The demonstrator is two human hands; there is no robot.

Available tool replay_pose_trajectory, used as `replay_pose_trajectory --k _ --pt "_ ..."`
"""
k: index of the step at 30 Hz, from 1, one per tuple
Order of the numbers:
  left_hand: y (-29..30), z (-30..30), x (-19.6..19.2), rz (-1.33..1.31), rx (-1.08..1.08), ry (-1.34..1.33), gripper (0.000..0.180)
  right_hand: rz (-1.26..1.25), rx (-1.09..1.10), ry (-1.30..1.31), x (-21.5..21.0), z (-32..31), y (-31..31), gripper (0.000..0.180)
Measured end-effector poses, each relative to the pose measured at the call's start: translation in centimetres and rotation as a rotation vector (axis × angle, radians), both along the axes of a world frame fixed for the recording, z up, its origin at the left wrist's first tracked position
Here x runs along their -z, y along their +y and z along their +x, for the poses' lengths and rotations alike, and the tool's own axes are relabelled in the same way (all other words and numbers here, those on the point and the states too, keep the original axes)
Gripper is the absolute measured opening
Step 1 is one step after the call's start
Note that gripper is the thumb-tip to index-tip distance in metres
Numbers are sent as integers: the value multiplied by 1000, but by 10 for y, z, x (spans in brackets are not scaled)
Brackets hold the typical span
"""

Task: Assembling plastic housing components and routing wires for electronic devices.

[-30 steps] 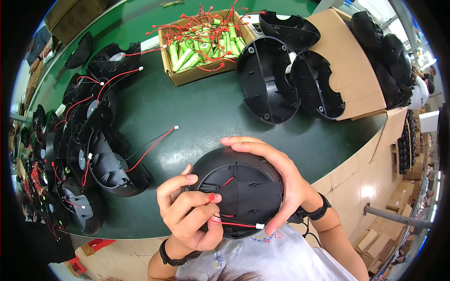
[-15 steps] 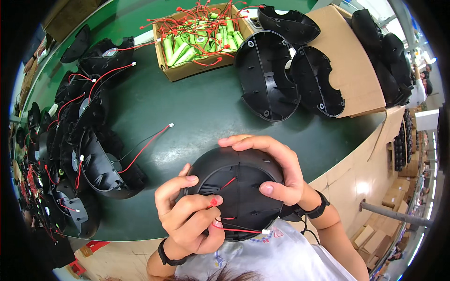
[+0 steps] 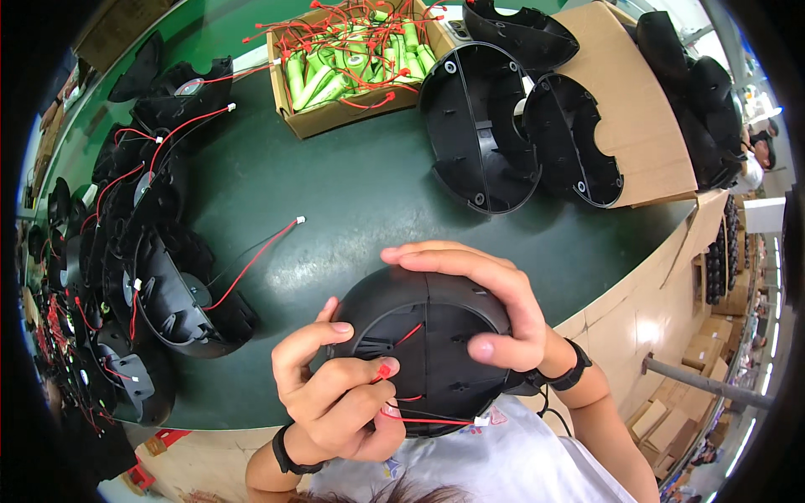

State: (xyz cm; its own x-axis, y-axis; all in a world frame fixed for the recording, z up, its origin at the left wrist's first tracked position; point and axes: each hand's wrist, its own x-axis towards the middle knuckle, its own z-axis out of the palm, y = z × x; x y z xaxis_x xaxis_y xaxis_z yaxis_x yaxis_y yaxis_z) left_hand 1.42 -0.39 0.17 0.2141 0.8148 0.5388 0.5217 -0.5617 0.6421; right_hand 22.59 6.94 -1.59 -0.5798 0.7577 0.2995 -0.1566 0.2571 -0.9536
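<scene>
Black plastic housing in both my hands, near edge of the bench.
From my remote seat I see the right hand [image 3: 516, 310] gripping the round black housing [image 3: 444, 335] around its far side, thumb on the face. The left hand [image 3: 331, 394] pinches a red connector [image 3: 384, 370] at the housing's left; a white plug [image 3: 481, 422] ends a lead by the near rim. Beyond, on the green tabletop [image 3: 352, 176], wired black shells [image 3: 180, 306] crowd the left, open half-shells [image 3: 461, 126] stand right, and a cardboard box [image 3: 335, 122] holds green cylindrical cells [image 3: 356, 71].

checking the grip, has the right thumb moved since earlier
Yes: against the green table, the right hand moved its thumb upward in view, over the black casing.
</scene>
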Motion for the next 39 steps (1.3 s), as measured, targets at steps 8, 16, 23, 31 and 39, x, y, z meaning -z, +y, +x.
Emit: replay_pose_trajectory --k 8,16,23,31,39 --pt "3 0 2 -8 17 -48 9 -342 -97 135 -8 -6 -4 67" --pt "10 -4 -3 -15 73 -50 23 -73 -171 -169 -25 6 12 53" --pt "18 -7 4 51 115 -89 37 19 -204 -71 -18 -12 18 51" --pt "14 3 27 221 -33 -374 55 96 -162 -101 -21 -14 20 59" --pt "-22 11 19 -71 -40 -339 119 -61 6 -56 -18 -21 2 56"
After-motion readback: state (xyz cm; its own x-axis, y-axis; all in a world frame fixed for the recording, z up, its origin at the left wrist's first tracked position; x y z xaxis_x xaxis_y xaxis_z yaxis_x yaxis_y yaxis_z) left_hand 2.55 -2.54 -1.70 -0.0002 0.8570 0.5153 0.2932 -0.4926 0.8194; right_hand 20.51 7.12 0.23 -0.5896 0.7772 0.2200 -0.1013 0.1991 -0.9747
